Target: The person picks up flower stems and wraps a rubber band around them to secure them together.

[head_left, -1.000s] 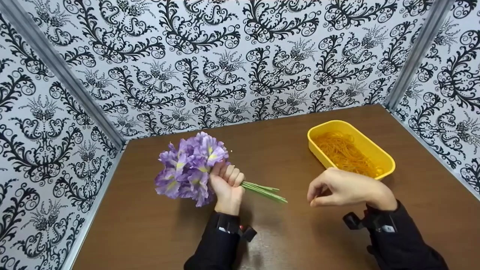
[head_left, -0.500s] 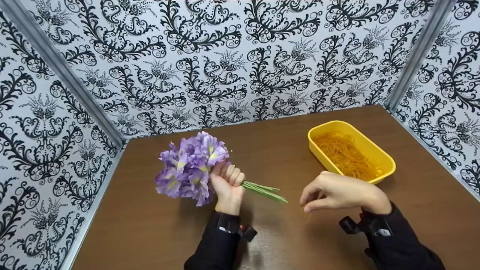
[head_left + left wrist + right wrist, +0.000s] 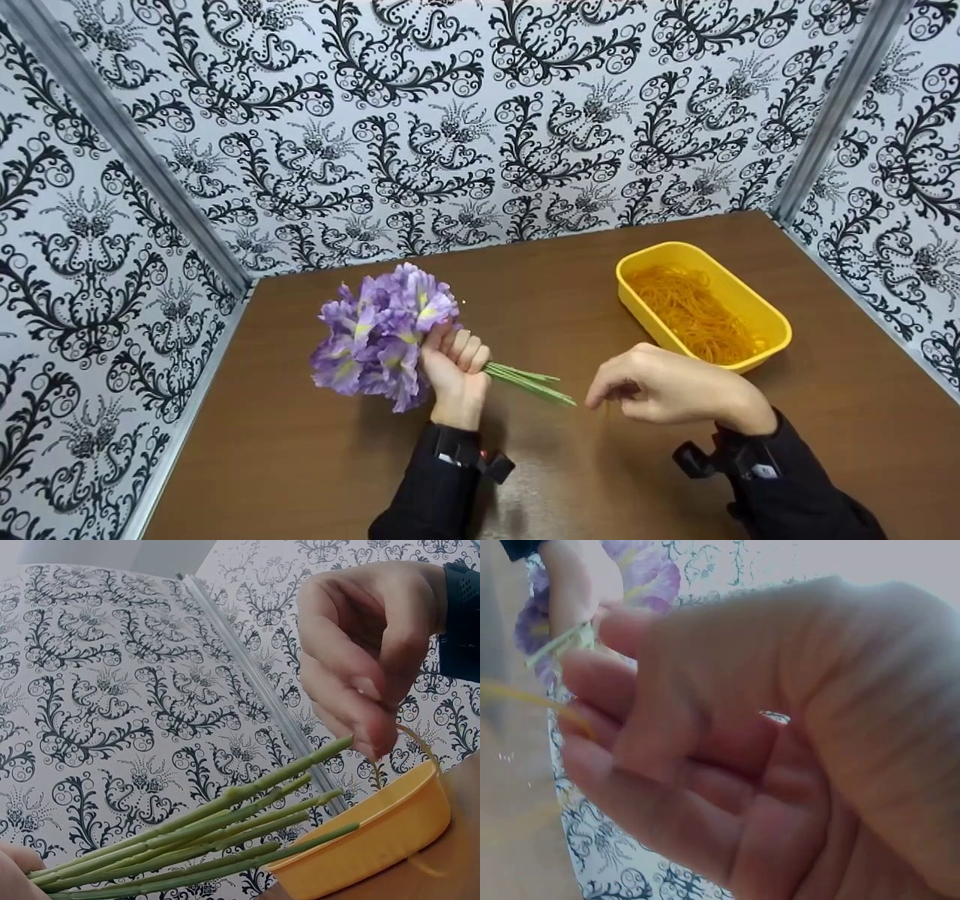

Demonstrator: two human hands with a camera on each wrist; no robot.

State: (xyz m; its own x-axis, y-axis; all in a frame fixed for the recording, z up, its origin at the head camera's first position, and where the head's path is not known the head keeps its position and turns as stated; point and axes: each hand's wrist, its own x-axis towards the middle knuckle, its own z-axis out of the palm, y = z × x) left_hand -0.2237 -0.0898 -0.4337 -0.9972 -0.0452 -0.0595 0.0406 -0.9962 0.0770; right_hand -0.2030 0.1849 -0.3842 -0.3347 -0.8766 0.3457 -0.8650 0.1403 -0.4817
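- Fingers of my left hand are curled tight round the green stems of a bunch of purple flowers, left of centre in the head view; the blooms point to the upper left and the stem ends stick out to the right.
- Right hand hovers right of centre, just beside the stem tips, its fingers bent and pinched together.
- From the left wrist view, that hand hangs above the stem ends, and a thin yellow rubber band loops out from its fingertips, so it pinches the band.
- In the right wrist view my palm fills the frame, with a blurred yellow strand at the left by the fingertips.
- Behind the right hand, toward the upper right of the head view, sits a yellow tray holding a heap of orange-yellow rubber bands.
- Everything rests on or above a brown table, boxed in by walls of black-and-white patterned wallpaper.
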